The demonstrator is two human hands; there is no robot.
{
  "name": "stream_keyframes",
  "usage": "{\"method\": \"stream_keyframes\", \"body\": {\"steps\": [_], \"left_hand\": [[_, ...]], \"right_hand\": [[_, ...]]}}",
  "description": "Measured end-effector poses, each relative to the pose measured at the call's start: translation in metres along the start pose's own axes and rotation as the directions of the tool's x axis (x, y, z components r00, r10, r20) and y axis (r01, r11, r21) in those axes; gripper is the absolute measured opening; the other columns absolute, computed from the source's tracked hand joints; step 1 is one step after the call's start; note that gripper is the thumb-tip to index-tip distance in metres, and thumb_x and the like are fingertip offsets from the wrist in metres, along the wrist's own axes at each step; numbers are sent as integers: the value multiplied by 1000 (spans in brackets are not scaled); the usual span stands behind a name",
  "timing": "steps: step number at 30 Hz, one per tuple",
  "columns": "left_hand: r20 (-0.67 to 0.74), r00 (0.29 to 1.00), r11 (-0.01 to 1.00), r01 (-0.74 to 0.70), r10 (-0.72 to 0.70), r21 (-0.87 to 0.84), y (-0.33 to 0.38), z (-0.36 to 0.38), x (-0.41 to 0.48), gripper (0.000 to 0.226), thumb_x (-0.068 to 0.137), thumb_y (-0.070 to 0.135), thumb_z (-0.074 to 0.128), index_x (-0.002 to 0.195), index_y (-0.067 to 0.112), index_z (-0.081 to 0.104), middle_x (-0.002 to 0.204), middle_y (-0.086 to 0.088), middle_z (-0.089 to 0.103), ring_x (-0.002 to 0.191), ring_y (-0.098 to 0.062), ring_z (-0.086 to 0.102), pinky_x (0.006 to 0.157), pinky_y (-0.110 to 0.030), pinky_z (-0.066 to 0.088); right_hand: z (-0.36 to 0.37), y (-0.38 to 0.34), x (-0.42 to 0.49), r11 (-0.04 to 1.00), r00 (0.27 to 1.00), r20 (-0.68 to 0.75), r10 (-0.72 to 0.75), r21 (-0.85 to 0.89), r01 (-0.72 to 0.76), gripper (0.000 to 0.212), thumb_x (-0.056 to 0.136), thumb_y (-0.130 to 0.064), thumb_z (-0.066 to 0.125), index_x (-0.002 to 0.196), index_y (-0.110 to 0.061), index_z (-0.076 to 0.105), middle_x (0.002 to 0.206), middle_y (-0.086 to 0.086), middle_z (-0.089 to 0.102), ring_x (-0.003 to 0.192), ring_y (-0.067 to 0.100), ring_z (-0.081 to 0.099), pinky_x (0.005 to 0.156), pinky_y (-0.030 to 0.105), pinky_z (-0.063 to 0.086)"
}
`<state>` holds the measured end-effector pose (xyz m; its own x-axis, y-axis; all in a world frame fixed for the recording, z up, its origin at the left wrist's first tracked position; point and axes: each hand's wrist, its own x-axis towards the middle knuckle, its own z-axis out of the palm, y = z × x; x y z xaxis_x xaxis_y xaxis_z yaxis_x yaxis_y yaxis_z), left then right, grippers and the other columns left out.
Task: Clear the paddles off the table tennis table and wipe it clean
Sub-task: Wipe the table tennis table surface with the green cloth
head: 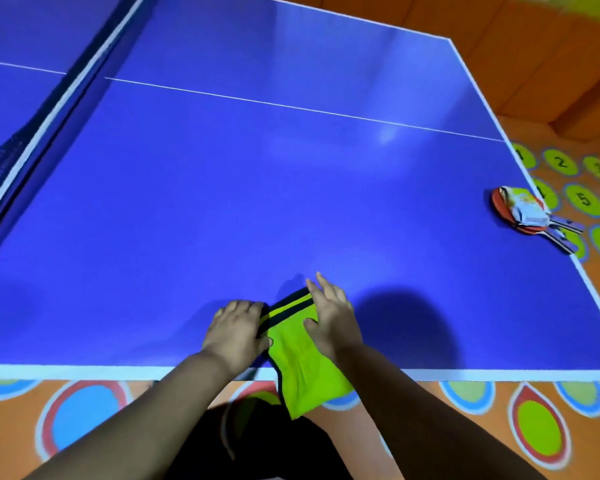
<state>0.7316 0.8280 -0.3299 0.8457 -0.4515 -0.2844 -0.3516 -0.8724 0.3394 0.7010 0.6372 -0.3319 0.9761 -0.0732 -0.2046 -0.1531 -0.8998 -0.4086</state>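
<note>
Desk [222, 202]: blue table tennis surface with white border and a white centre line [291, 109]. The net [0, 161] crosses the far left of the view.

Cloth [302, 368]: bright green with dark stripes at one end. It lies at the near edge of the desk. The striped end rests on the surface, and the plain end hangs over the white border towards the floor.

Left hand [234, 332]: placed at the left side of the cloth's striped end. Its fingers [252, 306] are curled down over that edge and the thumb lies against the green part, so the hand grasps the cloth.

Right hand [331, 318]: laid on the right side of the cloth. Its fingers [321, 284] are straight and slightly spread, released, reaching past the striped end onto the blue surface. The thumb presses on the green fabric.

Paddles [499, 206]: a stack with red rubber faces sits on the desk at its right edge, well apart from the hands. The handles [565, 237] jut out over the border. A small printed packet [527, 207] lies on top of the stack; its contents cannot be told.

Floor [584, 199]: orange, with green numbered circles beside the desk's right edge and coloured drop shapes along the near side.
</note>
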Motion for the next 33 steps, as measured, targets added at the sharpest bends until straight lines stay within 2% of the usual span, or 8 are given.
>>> {"method": "stream_keyframes", "body": {"steps": [4,8,10,14,19,23,28,33], "left_hand": [[-55,994,995,96,-98,-34,9,12,5,61,82,44,59,136,24,38,130,1,48,124,-20,36,101,-27,26],[-67,994,996,92,-92,9,14,11,3,36,83,37,56,116,23,58,115,-2,58,114,-24,44,92,-26,32],[-101,992,997,82,-81,8,10,4,-1,31,82,35,55,110,23,61,111,-1,57,113,-24,43,89,-27,33],[-280,946,985,147,-165,-85,-15,-40,0,28,81,35,60,108,25,62,107,1,61,112,-21,45,85,-29,33],[-534,822,978,134,-199,-158,-49,-116,-2,15,76,24,68,91,23,66,88,0,67,96,-26,54,77,-33,31],[-594,787,986,115,-167,-125,-76,-127,-21,21,64,17,79,79,23,66,74,3,64,81,-27,56,71,-33,32],[-403,899,983,184,-171,-7,-104,-80,-55,39,36,13,88,64,28,65,56,6,58,62,-24,59,57,-29,41],[-201,969,990,143,-143,-18,-131,-35,-90,45,23,28,88,60,32,62,55,13,55,58,-17,58,54,-22,31]], "right_hand": [[7,0,20,993,986,125,113,-27,-111,83,85,-15,62,154,-15,15,146,9,42,136,29,34,114,33,22],[-7,-6,27,992,977,196,82,-108,-62,48,85,-9,57,131,-19,55,127,7,58,123,26,49,98,29,39],[-22,-16,30,992,980,193,53,-123,-30,37,83,-10,58,118,-23,64,120,3,61,117,25,53,91,29,42],[-53,-54,44,999,998,51,-28,-41,30,25,80,-17,63,103,-24,67,107,3,66,109,25,54,85,31,41],[-79,-112,63,975,964,-242,-110,164,153,17,74,-14,69,90,-19,67,93,1,67,97,24,55,82,32,39],[-61,-137,61,940,924,-315,-217,186,285,15,71,-9,72,83,-16,66,85,1,66,87,26,55,76,34,40],[-5,-136,41,943,949,15,-315,119,311,18,76,-9,70,93,-14,65,97,4,65,99,25,54,77,28,36],[30,-134,12,903,862,300,-408,-8,430,21,84,-19,63,105,-14,63,107,6,62,107,25,53,85,31,37]]}}
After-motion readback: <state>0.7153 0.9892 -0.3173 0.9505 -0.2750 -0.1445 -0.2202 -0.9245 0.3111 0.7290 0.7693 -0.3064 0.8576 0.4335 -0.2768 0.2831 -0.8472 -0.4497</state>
